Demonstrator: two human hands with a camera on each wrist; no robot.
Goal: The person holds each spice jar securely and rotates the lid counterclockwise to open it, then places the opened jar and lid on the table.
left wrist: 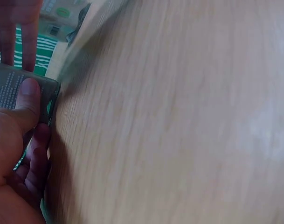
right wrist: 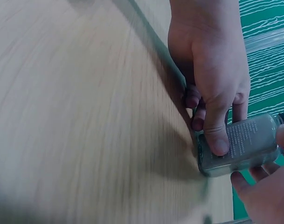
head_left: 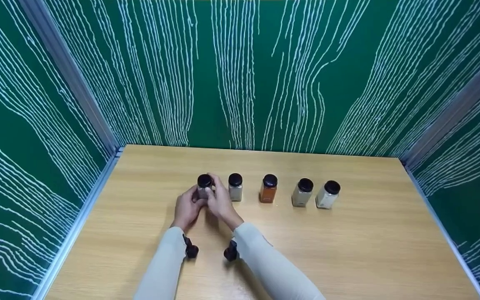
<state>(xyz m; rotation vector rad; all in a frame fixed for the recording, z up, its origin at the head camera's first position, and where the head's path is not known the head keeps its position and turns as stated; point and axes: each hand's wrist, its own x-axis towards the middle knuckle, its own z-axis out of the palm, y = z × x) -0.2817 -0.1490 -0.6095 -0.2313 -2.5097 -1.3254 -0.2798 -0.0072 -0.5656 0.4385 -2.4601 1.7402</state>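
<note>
Standing at the left end of a row of 5 jars on the wooden table point(head_left: 348, 250), the black-capped jar point(head_left: 204, 186) sits upright between both hands. The left hand point(head_left: 186, 208) grips it from the left — in the left wrist view its thumb lies flat on the printed label while the fingers curl behind the glass. The right hand point(head_left: 220, 202) closes on it from the right, fingers wrapped over the far side just below the cap; the right wrist view shows its fingers under the jar's lower part, with the left thumb pressed on the label. The jar's base appears to rest on the tabletop, though the hands hide the contact.

Just beside the right hand stands a second pale jar point(head_left: 235, 187), then an orange jar point(head_left: 268, 188), and 2 more pale jars point(head_left: 302, 192) point(head_left: 327, 194) farther right — all upright, all black-capped, untouched. Green walls with white lines point(head_left: 265, 75) enclose the table on 3 sides.
</note>
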